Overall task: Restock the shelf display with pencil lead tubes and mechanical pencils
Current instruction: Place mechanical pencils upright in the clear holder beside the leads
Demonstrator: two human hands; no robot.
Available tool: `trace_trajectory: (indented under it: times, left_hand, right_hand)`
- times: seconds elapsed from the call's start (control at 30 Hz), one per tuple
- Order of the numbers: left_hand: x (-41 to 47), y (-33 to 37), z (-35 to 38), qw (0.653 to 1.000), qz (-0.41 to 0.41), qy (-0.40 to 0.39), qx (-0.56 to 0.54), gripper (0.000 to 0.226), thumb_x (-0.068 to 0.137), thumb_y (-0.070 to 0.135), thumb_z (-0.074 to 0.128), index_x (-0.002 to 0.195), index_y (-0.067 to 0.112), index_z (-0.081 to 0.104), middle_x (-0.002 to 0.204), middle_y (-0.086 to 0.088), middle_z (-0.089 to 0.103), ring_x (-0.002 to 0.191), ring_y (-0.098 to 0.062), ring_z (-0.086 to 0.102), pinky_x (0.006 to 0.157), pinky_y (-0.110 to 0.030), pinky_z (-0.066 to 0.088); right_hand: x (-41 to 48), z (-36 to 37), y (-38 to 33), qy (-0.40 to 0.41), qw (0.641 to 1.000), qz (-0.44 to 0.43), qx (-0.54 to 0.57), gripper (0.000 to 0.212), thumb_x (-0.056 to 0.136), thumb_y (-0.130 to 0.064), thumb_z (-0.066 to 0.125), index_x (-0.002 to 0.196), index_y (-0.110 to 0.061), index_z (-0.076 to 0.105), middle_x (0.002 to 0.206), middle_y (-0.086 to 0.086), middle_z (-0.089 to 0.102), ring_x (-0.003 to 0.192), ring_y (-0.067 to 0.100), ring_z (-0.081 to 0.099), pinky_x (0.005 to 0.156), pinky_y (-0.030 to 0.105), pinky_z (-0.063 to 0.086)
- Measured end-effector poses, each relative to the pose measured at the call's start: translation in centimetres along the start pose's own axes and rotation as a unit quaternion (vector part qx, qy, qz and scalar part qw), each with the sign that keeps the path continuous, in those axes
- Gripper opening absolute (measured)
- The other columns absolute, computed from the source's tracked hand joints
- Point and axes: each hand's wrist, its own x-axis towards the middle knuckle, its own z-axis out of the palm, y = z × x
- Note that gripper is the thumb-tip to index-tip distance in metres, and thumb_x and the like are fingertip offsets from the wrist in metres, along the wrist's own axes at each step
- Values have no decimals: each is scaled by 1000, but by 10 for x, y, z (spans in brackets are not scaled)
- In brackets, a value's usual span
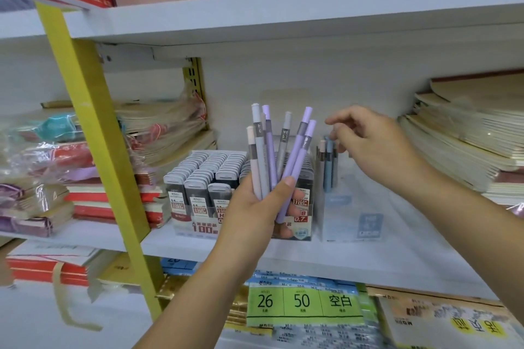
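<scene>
Head view, centre: my left hand [255,207] is clamping mechanical pencils [269,150], fanned for picking; my right hand [371,144], fingers [340,119] loosely apart, is hovering over the clear pencil box [348,218].

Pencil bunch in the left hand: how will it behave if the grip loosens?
Likely to slip: the pencils look smooth and fan apart above the left hand, gripped only near their lower ends. Probably stiff and light, one hand carrying all. Round barrels may roll if laid down.
</scene>
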Motion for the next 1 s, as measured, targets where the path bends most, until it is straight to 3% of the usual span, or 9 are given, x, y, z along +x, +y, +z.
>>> trace_trajectory:
  times: [0.07, 0.1, 0.2, 0.3, 0.43, 0.63, 0.83, 1.0]
  left_hand:
    - [0, 0, 3, 1000, 0, -5, 4, 9, 96, 27, 65, 104, 25, 65, 78, 2, 76, 57, -5, 65, 42, -16, 45]
    - [0, 0, 5, 1000, -1, -9, 2, 9, 95, 27, 65, 104, 26, 65, 78, 2, 77, 59, -5, 66, 42, -17, 47]
    - [0, -1, 10, 1000, 0, -16, -7, 12, 95, 25, 66, 107, 26, 65, 83, 0, 78, 65, -8, 70, 46, -21, 52]
    - [0, -1, 11, 1000, 6, -18, -14, 13, 98, 21, 63, 108, 26, 66, 83, -1, 78, 67, -12, 72, 47, -21, 52]
    - [4, 0, 5, 1000, 9, 0, 8, 8, 99, 21, 61, 104, 24, 66, 78, 0, 76, 57, -9, 63, 43, -19, 46]
    - [6, -3, 1, 999, 20, 11, 47, 17, 98, 26, 62, 105, 12, 67, 65, 7, 71, 48, -3, 56, 40, -15, 40]
    - [6, -6, -3, 998, 21, 4, 55, 17, 99, 24, 61, 105, 8, 66, 61, 8, 68, 45, -4, 53, 39, -16, 39]
    - [7, -8, -2, 998, 22, 7, 55, 16, 99, 23, 61, 104, 9, 67, 61, 7, 68, 44, -4, 52, 40, -16, 38]
  right_hand:
    - [-9, -2, -18, -52, 971, 66, 225, 17, 93, -17, 57, 107, -26, 62, 81, -1, 74, 67, 14, 69, 60, 24, 54]
    - [-12, -2, -22, -79, 959, 72, 261, 17, 93, -18, 61, 108, -26, 62, 82, 0, 75, 67, 15, 70, 60, 25, 56]
    - [-16, -2, -25, -94, 952, 76, 280, 16, 91, -13, 66, 104, -20, 64, 80, 3, 76, 65, 17, 70, 61, 27, 58]
    - [-10, -15, -20, -19, 945, 79, 316, 16, 91, -9, 65, 103, -17, 58, 81, 6, 76, 65, 19, 71, 55, 25, 57]
    - [9, -45, 2, 111, 976, -10, 188, 19, 90, -13, 65, 94, -27, 53, 81, 1, 75, 68, 17, 72, 53, 21, 54]
    - [17, -23, 38, -2, 997, -36, -72, 23, 89, -19, 68, 87, -31, 48, 81, -2, 70, 75, 16, 70, 75, 43, 58]
    - [17, -9, 52, -22, 995, -54, -77, 27, 88, -22, 68, 81, -35, 45, 75, -2, 67, 70, 19, 67, 70, 44, 57]
    - [20, -7, 54, -7, 992, -73, -105, 24, 87, -22, 70, 81, -29, 49, 72, -4, 66, 66, 11, 67, 66, 40, 57]
